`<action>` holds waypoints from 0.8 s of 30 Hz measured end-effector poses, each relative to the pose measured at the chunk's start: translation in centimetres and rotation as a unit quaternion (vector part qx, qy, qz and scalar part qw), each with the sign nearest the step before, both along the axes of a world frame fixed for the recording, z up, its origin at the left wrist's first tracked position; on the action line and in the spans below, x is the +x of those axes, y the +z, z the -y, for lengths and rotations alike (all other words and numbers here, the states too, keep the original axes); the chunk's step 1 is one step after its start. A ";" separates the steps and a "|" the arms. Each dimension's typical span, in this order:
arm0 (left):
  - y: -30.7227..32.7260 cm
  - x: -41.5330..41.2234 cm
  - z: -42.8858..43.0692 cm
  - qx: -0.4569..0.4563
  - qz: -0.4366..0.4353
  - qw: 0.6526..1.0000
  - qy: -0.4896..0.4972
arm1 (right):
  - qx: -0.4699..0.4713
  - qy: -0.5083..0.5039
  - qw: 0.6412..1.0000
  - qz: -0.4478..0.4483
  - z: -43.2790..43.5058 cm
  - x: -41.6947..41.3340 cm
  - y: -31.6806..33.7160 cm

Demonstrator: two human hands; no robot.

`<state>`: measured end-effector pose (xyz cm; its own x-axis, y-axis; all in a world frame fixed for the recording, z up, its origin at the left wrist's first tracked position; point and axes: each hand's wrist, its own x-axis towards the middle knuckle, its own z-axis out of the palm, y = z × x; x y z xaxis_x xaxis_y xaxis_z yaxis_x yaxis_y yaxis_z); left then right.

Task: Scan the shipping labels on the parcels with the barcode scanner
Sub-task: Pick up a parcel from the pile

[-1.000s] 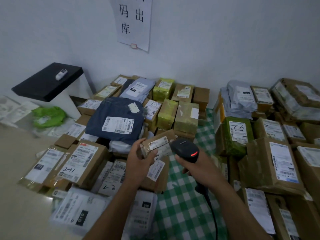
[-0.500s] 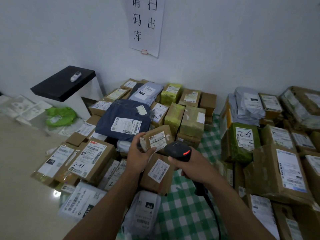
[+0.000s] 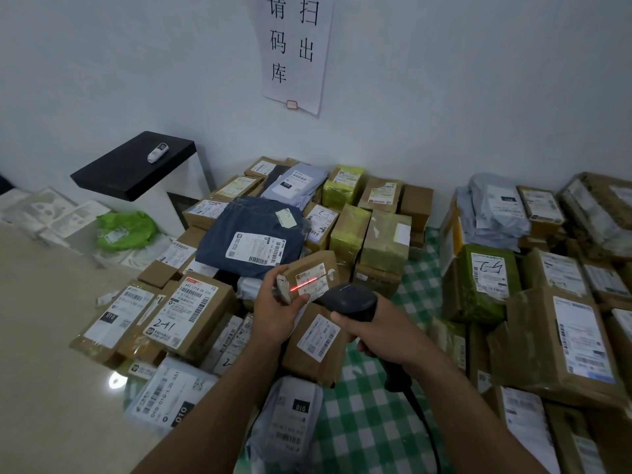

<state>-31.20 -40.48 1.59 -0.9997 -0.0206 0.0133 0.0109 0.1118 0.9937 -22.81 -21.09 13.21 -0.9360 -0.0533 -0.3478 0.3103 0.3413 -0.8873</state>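
Left hand [image 3: 273,313]: fingers and thumb curled round the near end of a small brown cardboard parcel [image 3: 316,265], lifted, white shipping label [image 3: 313,280] facing up.

Right hand [image 3: 372,333]: wrapped round the grip of a black corded handheld barcode scanner [image 3: 349,297], head just beside the parcel. Red scan line [image 3: 304,284] lies across the label.

Below: a larger brown labelled box [image 3: 314,350] on a green-and-white checked cloth [image 3: 359,422]. Beyond: a navy plastic mailer bag [image 3: 253,230].

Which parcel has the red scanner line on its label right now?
The small brown box held in the left hand, right in front of the scanner; it alone shows a red line across its white label.
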 end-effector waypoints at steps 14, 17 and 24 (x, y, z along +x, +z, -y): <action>0.5 1.7 -0.7 0.052 0.055 0.997 0.010 | -0.012 -0.040 0.999 0.007 -1.4 0.8 -0.4; -0.7 2.6 -3.5 0.054 0.102 0.993 -0.016 | 0.015 -0.109 0.994 0.026 -4.1 1.9 -1.6; -3.8 4.2 -12.1 0.031 0.240 0.967 -0.082 | 0.015 -0.246 0.968 0.055 -10.6 4.6 -3.7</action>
<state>-27.02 -28.40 -2.22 -0.8805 0.1537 -0.4485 -0.4399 0.0882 0.8937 -18.25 -10.44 9.48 -0.8028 0.4002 -0.4419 0.5340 0.1530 -0.8316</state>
